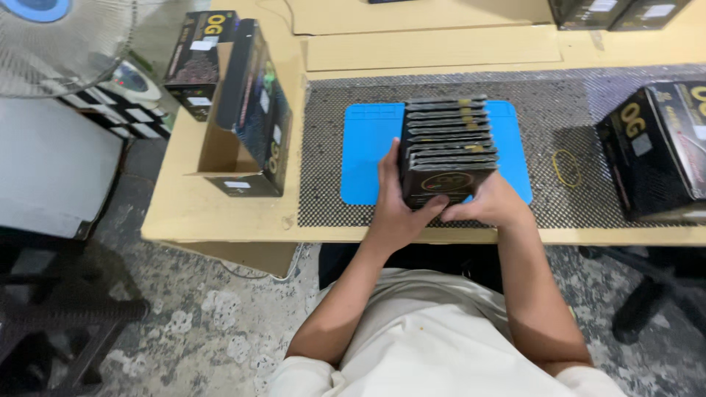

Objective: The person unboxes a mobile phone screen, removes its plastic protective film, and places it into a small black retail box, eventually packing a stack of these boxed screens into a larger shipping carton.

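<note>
1. Both hands clasp a row of flat black boxes (447, 151), stood on edge and pressed together into one block.
2. The left hand (395, 200) lies along the block's left flank, fingers stretched up the side and thumb hooked onto the near face; it is pressed flat against the boxes rather than curled round them.
3. The right hand (491, 204) covers the near right corner, fingers wrapped against the front face. The two thumbs almost meet at the front of the block.
4. The block rests on a blue mat (365, 158), which shows to the left and right of the grip and beyond it.
5. Under the mat lies a dark mesh sheet (323, 132) on the wooden table (220, 213).
6. Well to the left of the grip stands an open cardboard carton (246, 117) with black boxes upright inside it.
7. Well to the right of the grip sits a larger black box (658, 151) with gold markings, and between it and the right hand a yellow rubber band (566, 167) lies on the mesh.
8. A fan (59, 37) shows far off to the left, beyond the table's edge.
</note>
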